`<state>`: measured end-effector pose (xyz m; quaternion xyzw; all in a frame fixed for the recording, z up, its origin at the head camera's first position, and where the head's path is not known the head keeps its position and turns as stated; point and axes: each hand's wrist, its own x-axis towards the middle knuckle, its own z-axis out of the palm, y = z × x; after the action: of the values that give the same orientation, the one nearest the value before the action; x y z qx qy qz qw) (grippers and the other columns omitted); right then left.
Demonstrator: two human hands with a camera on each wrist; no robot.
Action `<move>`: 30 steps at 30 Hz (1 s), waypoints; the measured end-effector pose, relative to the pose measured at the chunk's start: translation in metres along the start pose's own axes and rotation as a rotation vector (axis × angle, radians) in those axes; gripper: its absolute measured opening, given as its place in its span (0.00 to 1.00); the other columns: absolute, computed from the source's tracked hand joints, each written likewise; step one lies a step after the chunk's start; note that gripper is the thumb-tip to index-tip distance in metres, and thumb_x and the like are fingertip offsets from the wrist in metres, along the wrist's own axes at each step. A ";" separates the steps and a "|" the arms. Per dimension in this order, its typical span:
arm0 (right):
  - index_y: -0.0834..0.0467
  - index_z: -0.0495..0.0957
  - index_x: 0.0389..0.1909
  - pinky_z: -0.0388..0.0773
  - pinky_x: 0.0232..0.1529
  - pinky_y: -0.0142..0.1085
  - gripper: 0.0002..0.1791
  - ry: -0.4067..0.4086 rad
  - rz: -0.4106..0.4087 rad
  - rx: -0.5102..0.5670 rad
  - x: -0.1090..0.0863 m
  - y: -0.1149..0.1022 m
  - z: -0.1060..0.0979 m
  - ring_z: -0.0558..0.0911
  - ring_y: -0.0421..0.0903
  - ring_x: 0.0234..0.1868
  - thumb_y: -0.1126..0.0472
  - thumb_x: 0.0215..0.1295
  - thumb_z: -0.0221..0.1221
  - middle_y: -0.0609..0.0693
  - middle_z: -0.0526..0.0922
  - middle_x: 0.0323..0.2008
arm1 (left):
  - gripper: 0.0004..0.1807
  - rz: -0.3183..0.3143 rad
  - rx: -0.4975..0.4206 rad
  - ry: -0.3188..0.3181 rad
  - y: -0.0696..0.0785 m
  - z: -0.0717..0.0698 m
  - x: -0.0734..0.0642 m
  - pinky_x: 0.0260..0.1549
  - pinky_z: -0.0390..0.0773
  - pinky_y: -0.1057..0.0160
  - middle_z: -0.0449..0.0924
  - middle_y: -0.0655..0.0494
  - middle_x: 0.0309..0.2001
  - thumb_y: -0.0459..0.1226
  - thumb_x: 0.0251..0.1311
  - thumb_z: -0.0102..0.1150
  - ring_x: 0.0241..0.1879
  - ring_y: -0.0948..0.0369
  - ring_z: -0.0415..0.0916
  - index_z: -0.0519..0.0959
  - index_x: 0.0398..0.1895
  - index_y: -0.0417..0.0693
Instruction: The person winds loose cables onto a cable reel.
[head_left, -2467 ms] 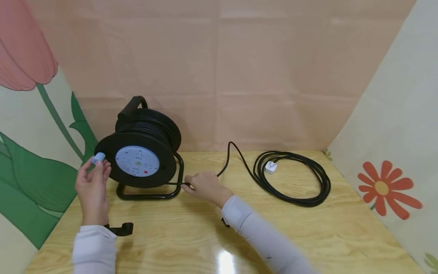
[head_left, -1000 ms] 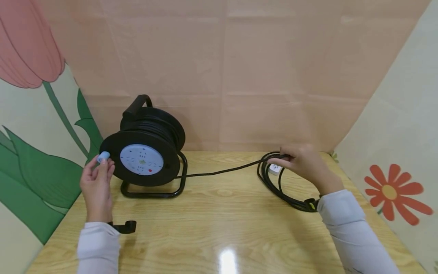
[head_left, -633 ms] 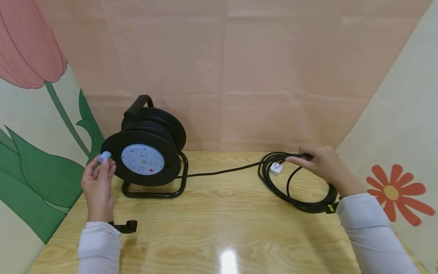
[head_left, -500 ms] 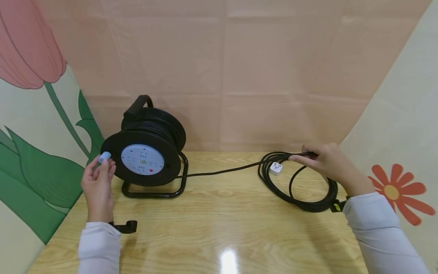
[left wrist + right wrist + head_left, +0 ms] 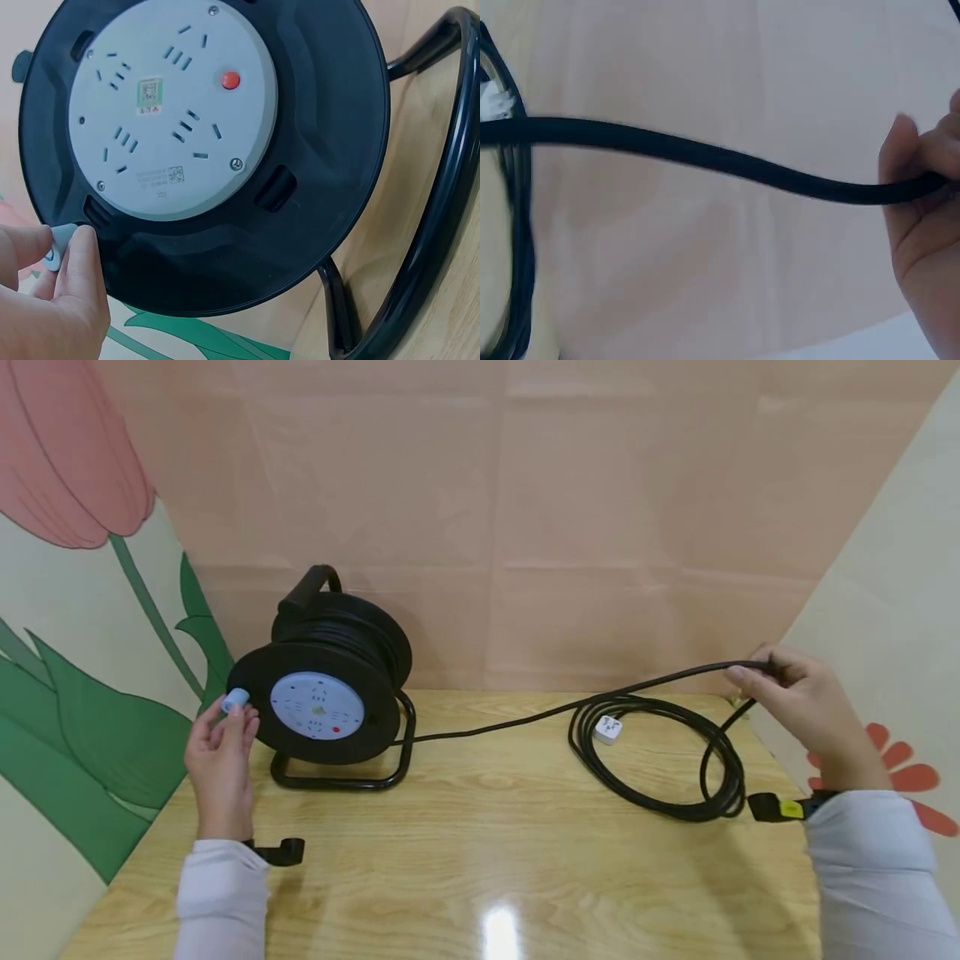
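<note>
A black cable reel point(image 5: 315, 677) stands on its tube frame at the left, with cable wound on its drum and a pale socket panel point(image 5: 172, 112) on its front. My left hand point(image 5: 223, 760) pinches the light blue crank knob point(image 5: 236, 699) at the reel's left rim between thumb and fingers. At the far right, my right hand point(image 5: 817, 706) grips the black cable point(image 5: 660, 680), raised off the table. From there the cable runs left and down to the reel's base. In the right wrist view it passes between thumb and fingers of the right hand point(image 5: 926, 202).
A loose coil of the same cable point(image 5: 675, 810) lies at the right of the wooden table point(image 5: 480, 843), under the raised stretch. Its white plug point(image 5: 608, 729) rests inside the loop. A pinkish backdrop point(image 5: 600, 527) rises behind, with printed flower walls at both sides.
My right hand has slid from beside the reel out to the far right and lifted, drawing a length of cable up above the coil. The left hand has stayed on the knob.
</note>
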<state>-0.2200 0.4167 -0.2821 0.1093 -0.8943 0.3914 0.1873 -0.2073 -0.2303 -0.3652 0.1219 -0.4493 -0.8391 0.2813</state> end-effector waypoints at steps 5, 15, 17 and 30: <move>0.53 0.73 0.27 0.58 0.20 0.35 0.16 0.019 -0.070 -0.265 0.008 0.027 0.012 0.63 0.43 0.19 0.50 0.68 0.65 0.47 0.65 0.18 | 0.21 0.012 -0.004 -0.001 0.002 0.001 0.001 0.51 0.77 0.69 0.79 0.46 0.52 0.35 0.67 0.62 0.53 0.56 0.79 0.75 0.62 0.42; 0.47 0.71 0.21 0.57 0.22 0.37 0.19 -0.036 -0.190 -0.567 0.003 0.038 0.012 0.63 0.42 0.17 0.46 0.65 0.67 0.43 0.63 0.14 | 0.20 0.035 -0.021 0.004 0.003 -0.003 0.001 0.49 0.78 0.69 0.80 0.47 0.49 0.33 0.67 0.61 0.50 0.58 0.80 0.76 0.61 0.41; 0.48 0.73 0.22 0.58 0.21 0.36 0.17 -0.064 -0.164 -0.528 0.001 0.040 0.016 0.64 0.42 0.17 0.47 0.65 0.67 0.44 0.64 0.15 | 0.20 0.030 -0.051 0.005 0.005 -0.003 0.001 0.50 0.78 0.69 0.81 0.46 0.49 0.32 0.66 0.62 0.50 0.57 0.80 0.76 0.61 0.41; 0.51 0.68 0.24 0.57 0.20 0.39 0.25 -0.141 0.012 -0.481 -0.019 0.063 0.065 0.60 0.46 0.16 0.37 0.72 0.54 0.47 0.63 0.16 | 0.23 0.034 -0.095 0.020 0.008 -0.001 0.001 0.47 0.80 0.69 0.81 0.47 0.44 0.32 0.58 0.70 0.43 0.59 0.82 0.78 0.58 0.40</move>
<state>-0.2406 0.4118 -0.3726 0.0831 -0.9732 0.1599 0.1428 -0.2050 -0.2348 -0.3594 0.1093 -0.4080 -0.8534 0.3055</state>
